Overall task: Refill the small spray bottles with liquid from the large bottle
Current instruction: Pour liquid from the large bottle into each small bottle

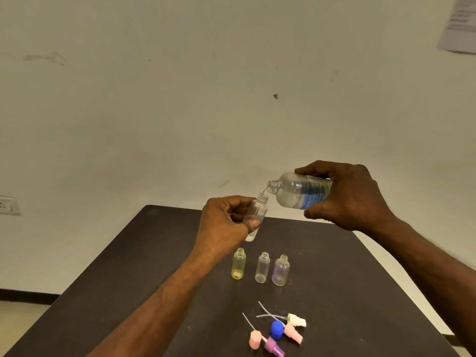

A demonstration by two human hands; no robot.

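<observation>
I am standing at a dark table (334, 266) and pouring. My right hand (353, 197) is wrapping its fingers and thumb around the large clear bottle (298, 190), the one with a blue printed label, and is tipping it almost flat so its open neck points toward nine o'clock. My left hand (226, 222) is pinching a small clear spray bottle (256, 217) between thumb and curled fingers, holding it up off the table and leaning it slightly toward the large bottle, so its mouth sits just under the bigger neck. A thin stream of clear liquid (264, 191) is running from one mouth into the other. I judge that lifting the small bottle this close keeps the stream from missing such a narrow opening.

Below my left hand, at about six o'clock from it, three more small bottles are standing upright with their tops off, waiting in a row: a yellow-tinted bottle (238, 264), a clear bottle (262, 267), and a purple-tinted bottle (280, 270). They look nearly empty.

Nearer to me, at the table's six o'clock edge, the removed spray pump heads (288, 328) with their thin dip tubes are lying in a loose cluster beside a blue cap (277, 329), kept well apart from the pouring.
</observation>
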